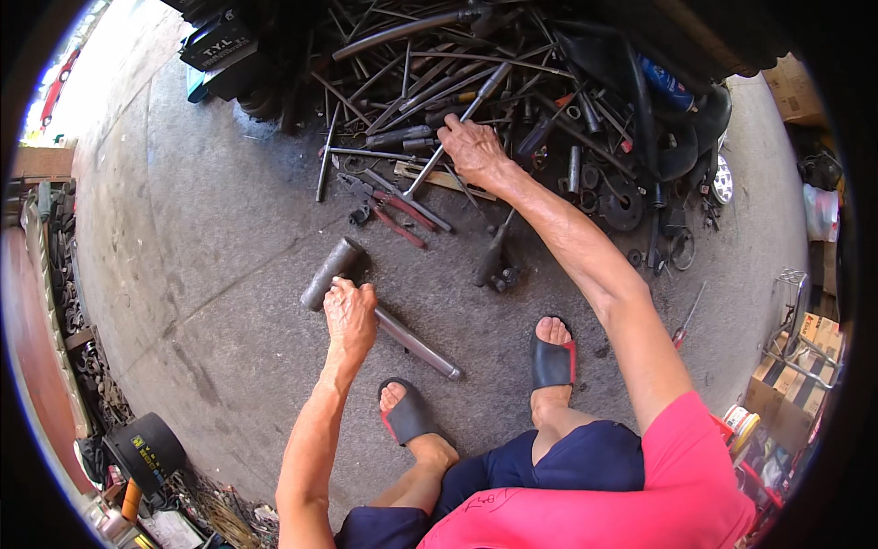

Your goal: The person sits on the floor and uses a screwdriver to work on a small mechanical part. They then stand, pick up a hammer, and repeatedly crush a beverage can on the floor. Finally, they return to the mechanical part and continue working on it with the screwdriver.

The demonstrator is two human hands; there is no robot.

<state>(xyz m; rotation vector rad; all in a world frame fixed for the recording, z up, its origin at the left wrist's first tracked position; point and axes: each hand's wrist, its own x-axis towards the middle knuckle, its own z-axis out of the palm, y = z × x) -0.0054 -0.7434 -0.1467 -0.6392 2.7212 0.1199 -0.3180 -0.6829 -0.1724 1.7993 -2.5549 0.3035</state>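
My left fingers [344,291] curled tight round the hammer [402,332] near its head | my right fingers [451,134] wrapped on the T-bar [486,91] | done, I judge: hammer well apart from the pile [439,87] | remaining: T-bar overlapping the pile, much heaped, pliers [400,228] loose on the floor [229,274]

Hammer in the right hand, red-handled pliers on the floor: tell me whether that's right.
Not quite: the hammer is in the left hand, not the right, as the head view shows. The red-handled pliers are indeed on the floor.
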